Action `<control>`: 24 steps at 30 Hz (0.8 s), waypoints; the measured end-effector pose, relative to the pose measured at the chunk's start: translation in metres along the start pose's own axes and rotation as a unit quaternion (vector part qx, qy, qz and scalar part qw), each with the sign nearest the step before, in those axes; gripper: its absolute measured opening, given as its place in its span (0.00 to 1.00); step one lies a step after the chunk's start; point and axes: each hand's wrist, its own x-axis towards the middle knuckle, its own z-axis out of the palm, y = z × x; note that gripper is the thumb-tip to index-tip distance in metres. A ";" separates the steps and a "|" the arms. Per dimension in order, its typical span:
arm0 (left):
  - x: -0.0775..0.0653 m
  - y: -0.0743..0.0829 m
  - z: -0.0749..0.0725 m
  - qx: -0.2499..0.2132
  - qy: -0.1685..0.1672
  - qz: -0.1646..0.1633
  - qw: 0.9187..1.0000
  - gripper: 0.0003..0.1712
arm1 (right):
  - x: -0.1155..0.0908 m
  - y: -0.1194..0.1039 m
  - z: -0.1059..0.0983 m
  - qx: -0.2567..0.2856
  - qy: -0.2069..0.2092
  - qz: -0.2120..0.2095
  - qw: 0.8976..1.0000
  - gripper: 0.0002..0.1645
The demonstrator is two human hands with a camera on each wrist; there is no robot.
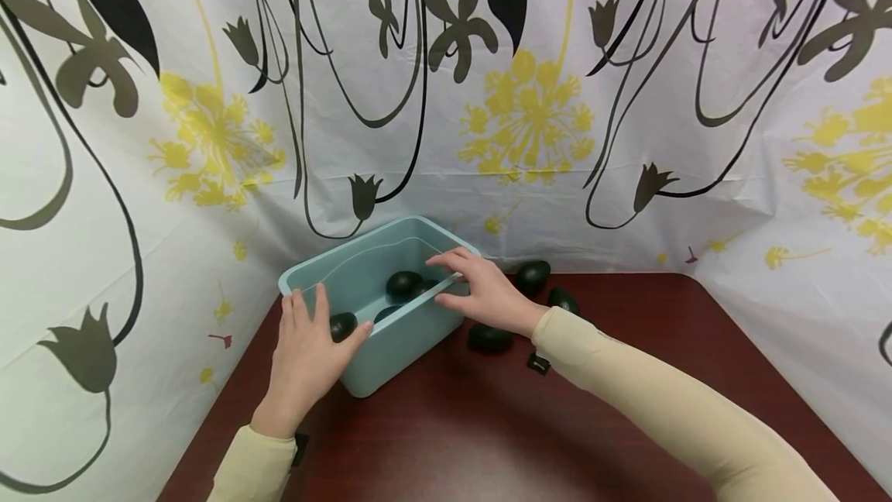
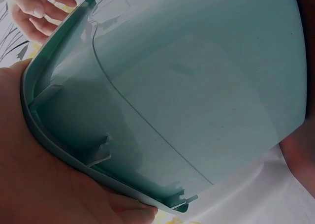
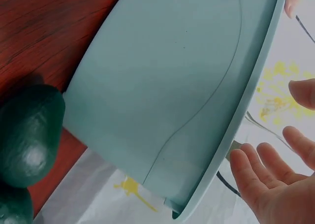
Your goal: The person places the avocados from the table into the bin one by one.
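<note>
Two cream sleeves (image 1: 641,378) lay nearest. The left hand (image 1: 307,362) had its fingers spread wide at the near left corner of a bin (image 1: 404,345); one avocado (image 1: 341,326) showed between its thumb and forefinger, whether touched I could not tell. Under the right wrist sat a small black piece (image 1: 538,363), its pale mark too small to read. The right hand (image 1: 491,297), empty, held its thumb well apart from its curved fingers, over the rim. Between the hands, the bin stood on the dark red tabletop (image 1: 502,440): smooth blue-green, rounded at the corners, a thin wavy line along its walls. Inside lay more dark green, glossy avocados (image 1: 404,285). Three loose avocados (image 1: 490,338) rested around the right wrist. Beyond both hands hung white cloth (image 1: 432,146) printed with yellow blooms and dark stems.
</note>
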 end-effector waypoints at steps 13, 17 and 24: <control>0.000 0.000 0.000 -0.004 -0.002 0.001 1.000 0.68 | -0.025 0.015 -0.020 -0.025 -0.001 0.023 0.999 0.32; 0.000 0.000 0.001 -0.003 -0.001 0.001 1.000 0.69 | -0.031 0.020 -0.022 -0.043 -0.001 0.015 0.999 0.32; 0.000 0.000 0.002 0.001 -0.002 -0.004 1.000 0.69 | -0.043 0.030 -0.027 -0.056 -0.015 0.035 0.998 0.33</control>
